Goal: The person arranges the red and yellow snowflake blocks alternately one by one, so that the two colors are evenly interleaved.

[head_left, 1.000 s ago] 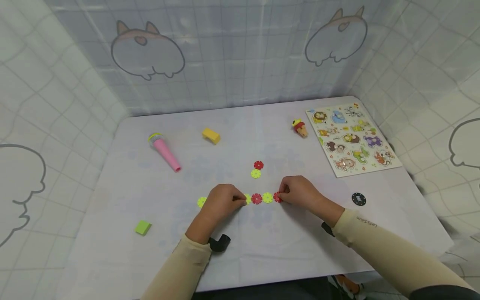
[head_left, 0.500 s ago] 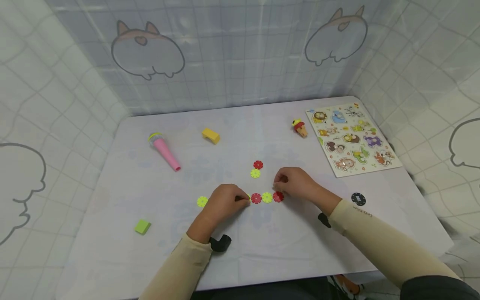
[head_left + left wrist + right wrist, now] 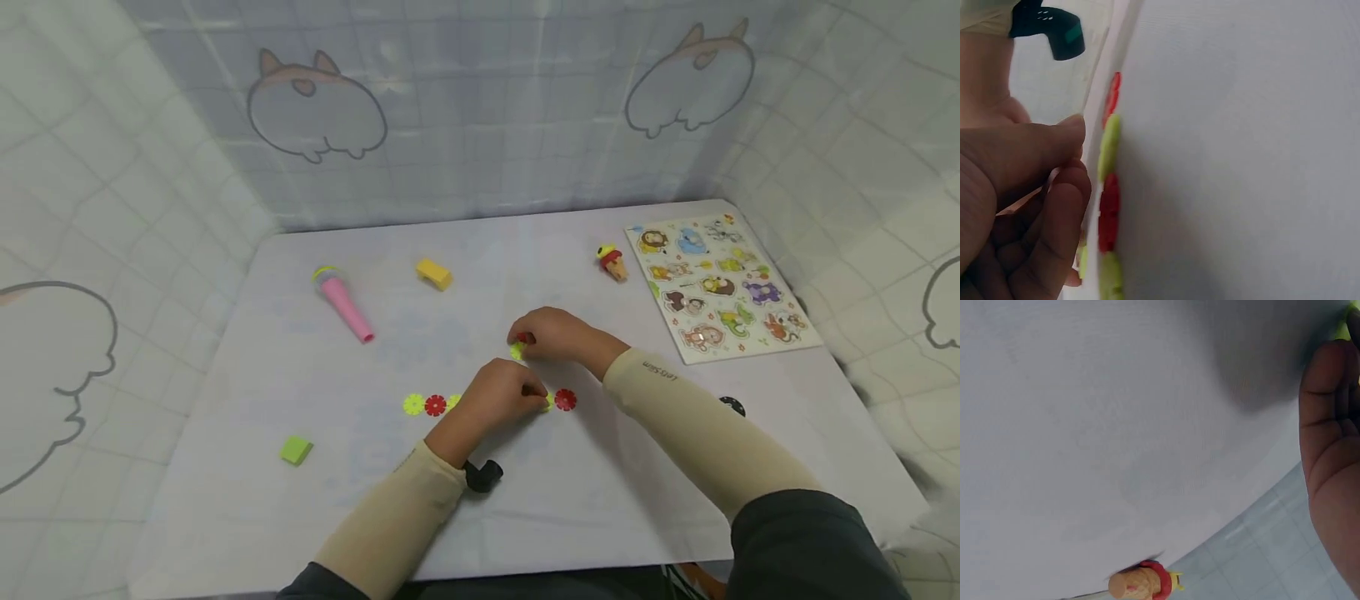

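A row of small yellow and red flower-shaped discs lies mid-table; its middle is hidden by my left hand (image 3: 498, 392). Thumb and forefinger of that hand meet at the row's right part, beside the red end disc (image 3: 565, 400); nothing shows between them in the left wrist view. At the row's left end are a yellow disc (image 3: 413, 404) and a red disc (image 3: 435, 405). Farther back, my right hand (image 3: 555, 333) pinches a yellow flower disc (image 3: 517, 352), also seen at its fingertips (image 3: 1329, 359) in the right wrist view. A red disc (image 3: 523, 337) is partly covered by those fingers.
A pink toy microphone (image 3: 347, 308) and yellow block (image 3: 433, 274) lie back left, a green block (image 3: 296, 451) front left. Toward the back right are a small toy figure (image 3: 612, 262) and an animal puzzle board (image 3: 678, 300). My right sleeve partly covers a black disc (image 3: 732, 406).
My right hand has left the red end disc and moved back and left to the loose yellow disc. My left hand has slid right along the row, uncovering discs at its left. The head view has shifted slightly.
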`<state>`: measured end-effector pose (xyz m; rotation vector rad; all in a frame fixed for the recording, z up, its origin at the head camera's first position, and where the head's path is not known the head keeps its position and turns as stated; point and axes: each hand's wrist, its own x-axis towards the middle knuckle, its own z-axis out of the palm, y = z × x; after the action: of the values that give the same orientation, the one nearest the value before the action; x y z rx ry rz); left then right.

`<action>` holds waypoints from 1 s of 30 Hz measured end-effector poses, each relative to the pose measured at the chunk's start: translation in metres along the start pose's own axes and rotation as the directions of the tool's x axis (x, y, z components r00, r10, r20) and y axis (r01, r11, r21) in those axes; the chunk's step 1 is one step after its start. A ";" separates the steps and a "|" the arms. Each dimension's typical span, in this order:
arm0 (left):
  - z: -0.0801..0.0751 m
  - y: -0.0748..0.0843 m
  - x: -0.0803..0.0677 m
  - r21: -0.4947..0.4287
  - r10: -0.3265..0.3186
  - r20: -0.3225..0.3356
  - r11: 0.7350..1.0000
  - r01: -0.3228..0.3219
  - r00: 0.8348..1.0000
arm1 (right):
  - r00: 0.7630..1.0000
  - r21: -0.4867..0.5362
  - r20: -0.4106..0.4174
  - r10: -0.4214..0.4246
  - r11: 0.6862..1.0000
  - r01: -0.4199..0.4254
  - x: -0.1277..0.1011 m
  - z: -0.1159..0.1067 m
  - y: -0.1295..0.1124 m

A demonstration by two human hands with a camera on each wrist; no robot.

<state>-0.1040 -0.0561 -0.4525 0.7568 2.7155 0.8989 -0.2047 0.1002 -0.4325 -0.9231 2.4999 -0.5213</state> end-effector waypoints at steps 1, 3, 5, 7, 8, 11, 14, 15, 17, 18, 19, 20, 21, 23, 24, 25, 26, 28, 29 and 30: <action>0.002 0.000 0.001 0.004 0.003 0.004 1.000 -0.003 1.000 | 1.000 -0.002 0.013 0.001 1.000 -0.001 0.001 0.001 0.001; 0.006 0.000 0.001 0.006 -0.005 0.013 1.000 0.005 1.000 | 1.000 -0.003 0.026 0.006 1.000 -0.006 0.002 0.003 0.002; 0.007 0.001 0.001 0.004 -0.015 0.018 1.000 0.015 1.000 | 0.999 -0.006 0.032 0.004 1.000 -0.004 0.003 0.004 0.003; 0.008 0.001 0.001 0.002 -0.017 0.015 1.000 0.017 1.000 | 0.999 -0.013 0.034 0.000 1.000 0.001 0.004 0.004 0.003; 0.009 0.001 0.001 0.000 -0.018 0.014 1.000 0.018 1.000 | 0.999 -0.018 0.032 0.002 1.000 -0.002 0.004 0.004 0.003; 0.009 0.000 0.001 0.004 -0.014 0.009 1.000 0.014 1.000 | 1.000 -0.021 0.018 0.008 1.000 -0.008 0.004 0.004 0.003; 0.009 0.000 0.001 0.008 -0.021 0.006 1.000 0.021 1.000 | 1.000 0.000 -0.027 0.006 1.000 -0.006 0.001 0.004 0.003; 0.009 0.000 0.001 0.013 -0.023 0.002 1.000 0.023 1.000 | 0.999 0.021 -0.048 0.001 1.000 0.000 -0.001 0.004 0.003; 0.009 0.001 0.002 0.019 -0.028 -0.002 0.999 0.028 1.000 | 0.995 0.074 -0.101 0.006 0.997 0.002 -0.007 0.003 0.005; 0.008 0.001 0.003 0.022 -0.028 -0.005 0.999 0.028 1.000 | 0.991 0.108 -0.130 0.016 0.994 -0.002 -0.011 0.002 0.006; 0.008 0.001 0.003 0.024 -0.030 -0.006 0.999 0.030 1.000 | 0.987 0.150 -0.158 0.038 0.989 -0.014 -0.015 0.000 0.007; 0.008 0.001 0.003 0.025 -0.033 -0.008 0.999 0.033 0.999 | 0.981 0.197 -0.185 0.064 0.980 -0.026 -0.020 -0.002 0.009; 0.008 0.001 0.003 0.025 -0.036 -0.008 0.999 0.037 0.999 | 0.974 0.251 -0.204 0.095 0.967 -0.042 -0.025 -0.004 0.011; 0.008 0.002 0.003 0.020 -0.053 -0.006 0.998 0.053 0.999 | 0.959 0.356 -0.231 0.161 0.932 -0.071 -0.038 -0.008 0.015; 0.008 0.002 0.003 0.016 -0.062 -0.005 0.998 0.062 0.998 | 0.953 0.408 -0.233 0.193 0.909 -0.084 -0.045 -0.010 0.017; 0.008 0.002 0.002 0.011 -0.070 -0.002 0.997 0.070 0.998 | 0.948 0.456 -0.230 0.221 0.885 -0.096 -0.053 -0.012 0.020; 0.009 0.002 0.002 0.009 -0.077 -0.001 0.997 0.077 0.997 | 0.944 0.497 -0.222 0.245 0.861 -0.106 -0.061 -0.012 0.023; 0.009 0.003 0.002 -0.001 -0.086 0.005 0.996 0.086 0.996 | 0.939 0.557 -0.194 0.285 0.819 -0.133 -0.078 -0.009 0.031; 0.009 0.004 0.002 -0.004 -0.088 0.007 0.996 0.088 0.996 | 0.938 0.580 -0.175 0.299 0.801 -0.148 -0.087 -0.007 0.035; 0.010 0.004 0.002 -0.005 -0.091 0.010 0.996 0.091 0.996 | 0.938 0.596 -0.157 0.310 0.787 -0.160 -0.094 -0.003 0.039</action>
<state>-0.1012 -0.0471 -0.4581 0.6285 2.7139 0.8793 -0.1613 0.1923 -0.4244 -0.3097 2.3751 -1.2840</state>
